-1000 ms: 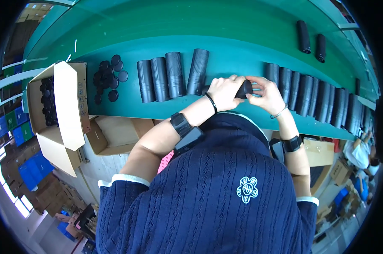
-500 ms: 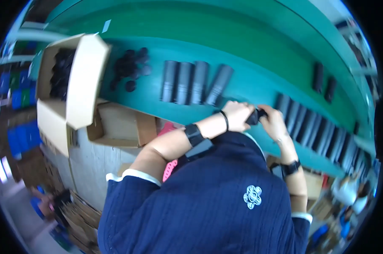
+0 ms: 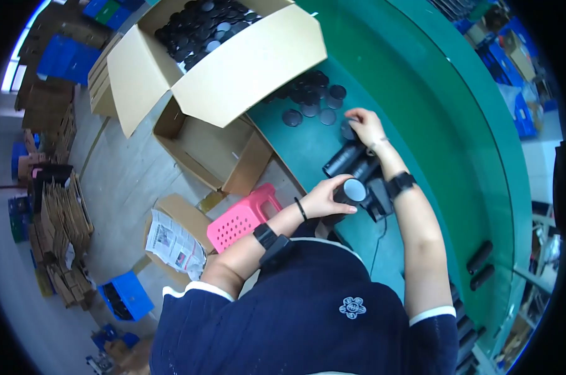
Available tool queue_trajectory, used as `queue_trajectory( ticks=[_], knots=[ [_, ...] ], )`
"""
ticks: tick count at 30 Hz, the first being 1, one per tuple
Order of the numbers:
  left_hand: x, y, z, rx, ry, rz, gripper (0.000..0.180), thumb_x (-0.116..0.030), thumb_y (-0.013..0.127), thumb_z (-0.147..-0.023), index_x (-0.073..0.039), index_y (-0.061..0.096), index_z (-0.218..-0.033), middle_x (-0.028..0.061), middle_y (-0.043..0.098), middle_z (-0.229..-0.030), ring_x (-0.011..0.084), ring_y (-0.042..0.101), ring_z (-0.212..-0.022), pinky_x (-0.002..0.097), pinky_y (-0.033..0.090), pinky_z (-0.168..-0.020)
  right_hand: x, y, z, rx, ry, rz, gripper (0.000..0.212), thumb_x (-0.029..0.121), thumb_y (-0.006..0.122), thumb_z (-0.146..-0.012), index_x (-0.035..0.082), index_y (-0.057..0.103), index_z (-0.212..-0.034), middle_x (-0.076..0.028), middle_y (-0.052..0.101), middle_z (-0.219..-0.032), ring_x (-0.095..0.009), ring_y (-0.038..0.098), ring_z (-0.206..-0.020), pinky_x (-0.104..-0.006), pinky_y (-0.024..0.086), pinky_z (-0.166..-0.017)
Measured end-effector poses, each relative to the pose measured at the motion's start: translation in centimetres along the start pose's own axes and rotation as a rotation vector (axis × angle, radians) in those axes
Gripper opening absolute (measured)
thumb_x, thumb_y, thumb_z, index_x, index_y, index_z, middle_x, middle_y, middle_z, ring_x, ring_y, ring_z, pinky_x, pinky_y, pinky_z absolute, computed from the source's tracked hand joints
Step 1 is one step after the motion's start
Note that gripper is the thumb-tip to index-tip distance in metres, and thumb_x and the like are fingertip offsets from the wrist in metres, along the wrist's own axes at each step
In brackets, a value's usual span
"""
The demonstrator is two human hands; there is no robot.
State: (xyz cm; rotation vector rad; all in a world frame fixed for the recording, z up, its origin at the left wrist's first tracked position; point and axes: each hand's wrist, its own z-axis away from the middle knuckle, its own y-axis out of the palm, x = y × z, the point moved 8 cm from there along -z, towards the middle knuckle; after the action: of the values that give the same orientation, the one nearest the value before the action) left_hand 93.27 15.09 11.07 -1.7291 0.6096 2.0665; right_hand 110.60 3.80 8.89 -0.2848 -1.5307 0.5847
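Note:
My left hand (image 3: 328, 199) is wrapped round a dark cylinder (image 3: 354, 190), whose round grey end faces up. Farther off, my right hand (image 3: 368, 129) pinches a dark round cap (image 3: 348, 129) at its fingertips. Between my hands several black cylinders (image 3: 342, 160) lie on the green table (image 3: 298, 150), partly covered by my right arm. Beyond my right hand, loose dark round caps (image 3: 327, 117) are scattered next to a large carton.
The open carton (image 3: 252, 65) holds a heap of dark caps (image 3: 202, 31). Below it sits another open carton (image 3: 198, 147), beside a pink stool (image 3: 238, 225). Two black cylinders (image 3: 480, 257) lie on the right, by the raised green edge. A thin cable (image 3: 378, 247) crosses the table.
My view has swung left toward the cartons. My hands, close together on a dark piece before, are now apart; the right one has reached the caps and holds one.

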Motion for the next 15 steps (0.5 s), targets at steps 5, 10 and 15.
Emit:
queue_trajectory(
  ticks=[5, 10, 15],
  knots=[
    [1.7, -6.0, 3.8, -0.093, -0.072, 0.119, 0.071, -0.014, 0.079, -0.075, -0.003, 0.04, -0.133, 0.0048, 0.051, -0.122, 0.0149, 0.048, -0.116, 0.0322, 0.039, -0.099, 2.2, 4.7, -5.8, -0.32, -0.166, 0.378, 0.038, 0.011, 0.071, -0.071, 0.006, 0.064, -0.108, -0.019, 0.063, -0.096, -0.037, 0.059, -0.089, -0.0417, 0.049, -0.082],
    [3.3, -10.7, 7.4, -0.316, -0.101, 0.438, 0.067, -0.016, 0.075, -0.079, -0.006, 0.036, -0.132, 0.0032, 0.05, -0.117, 0.0134, 0.047, -0.112, 0.0305, 0.038, -0.097, 6.8, 14.6, -4.5, 0.088, -0.268, 0.617, 0.063, 0.023, 0.08, -0.063, 0.008, 0.058, -0.121, -0.015, 0.051, -0.108, -0.034, 0.048, -0.102, -0.0413, 0.044, -0.087],
    [3.3, -13.1, 8.0, -0.378, -0.111, 0.461, 0.067, -0.013, 0.074, -0.078, -0.006, 0.036, -0.134, 0.0034, 0.049, -0.119, 0.0146, 0.045, -0.115, 0.0312, 0.035, -0.1, 6.0, 16.2, -4.6, 0.087, -0.286, 0.645, 0.068, 0.016, 0.08, -0.061, 0.011, 0.056, -0.124, -0.014, 0.05, -0.11, -0.033, 0.048, -0.106, -0.0391, 0.044, -0.088]
  ],
)
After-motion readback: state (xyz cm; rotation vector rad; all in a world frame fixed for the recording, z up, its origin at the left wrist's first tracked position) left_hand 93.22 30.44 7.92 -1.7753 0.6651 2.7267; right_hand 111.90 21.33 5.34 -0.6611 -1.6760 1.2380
